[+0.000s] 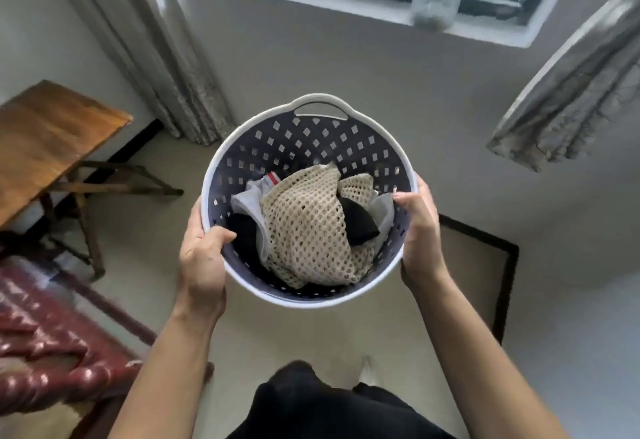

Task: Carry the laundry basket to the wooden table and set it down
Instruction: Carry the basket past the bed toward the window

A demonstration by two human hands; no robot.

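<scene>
A round laundry basket with a white rim and a dark perforated wall is held in the air in front of me. Inside it lie a cream mesh garment, grey cloth and black cloth. My left hand grips the basket's left rim, thumb inside. My right hand grips the right rim, thumb over the edge. The wooden table stands at the left, apart from the basket and lower than it.
A red patterned seat lies at the lower left, in front of the table. Curtains hang at the left and right of a window. A jar stands on the sill. Pale floor shows below the basket.
</scene>
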